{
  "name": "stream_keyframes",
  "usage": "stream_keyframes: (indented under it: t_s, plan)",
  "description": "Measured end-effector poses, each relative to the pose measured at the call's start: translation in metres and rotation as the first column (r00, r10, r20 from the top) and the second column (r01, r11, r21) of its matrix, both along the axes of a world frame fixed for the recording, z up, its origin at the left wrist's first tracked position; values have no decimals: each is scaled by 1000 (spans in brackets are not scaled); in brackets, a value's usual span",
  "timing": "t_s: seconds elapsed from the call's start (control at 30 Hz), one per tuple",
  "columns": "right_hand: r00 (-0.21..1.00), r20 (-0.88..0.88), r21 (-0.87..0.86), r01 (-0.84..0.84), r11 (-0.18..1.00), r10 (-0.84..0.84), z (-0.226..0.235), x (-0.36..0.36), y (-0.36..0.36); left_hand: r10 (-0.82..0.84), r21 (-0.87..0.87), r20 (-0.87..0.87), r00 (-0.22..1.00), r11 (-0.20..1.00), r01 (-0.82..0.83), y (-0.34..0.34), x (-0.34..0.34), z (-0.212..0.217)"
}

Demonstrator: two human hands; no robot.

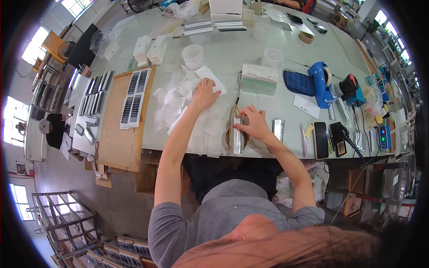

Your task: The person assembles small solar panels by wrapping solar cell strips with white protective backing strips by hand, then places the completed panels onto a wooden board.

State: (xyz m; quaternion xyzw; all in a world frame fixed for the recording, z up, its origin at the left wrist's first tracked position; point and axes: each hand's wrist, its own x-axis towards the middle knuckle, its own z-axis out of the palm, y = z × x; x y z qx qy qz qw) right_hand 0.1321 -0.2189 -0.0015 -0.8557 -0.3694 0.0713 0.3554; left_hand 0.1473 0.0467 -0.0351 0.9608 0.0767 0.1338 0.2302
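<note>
My left hand (205,94) rests on a white rectangular pad (210,76), its fingers spread and thumb out to the side. Loose thin white sheets (174,105) lie scattered around and under that wrist. My right hand (254,123) is closed in a pinch at the upper part of a narrow silver strip-shaped piece (237,142). This piece lies upright in the picture across a brown tape roll (227,138) near the table's front edge. A second silver piece (278,129) lies just right of my right wrist.
A greenish block of stacked sheets (259,80) stands beyond my right hand. Farther right are a blue tape dispenser (322,87), a phone (320,140) and cables. At left, a wooden board (114,120) carries dark striped panels (135,96). Two translucent tape rolls stand at the back.
</note>
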Motion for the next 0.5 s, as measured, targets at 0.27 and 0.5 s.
stream_keyframes:
  t_s: [0.27,0.5]
  plan:
    - [1000,2,1,-10,1000,10,0,1,3,-229,-418,-175,958,898,138,46,20,13]
    - [1000,7,13,-4,1000,4,1,2,1,-183,-528,-204,962,848,49,36,18,27]
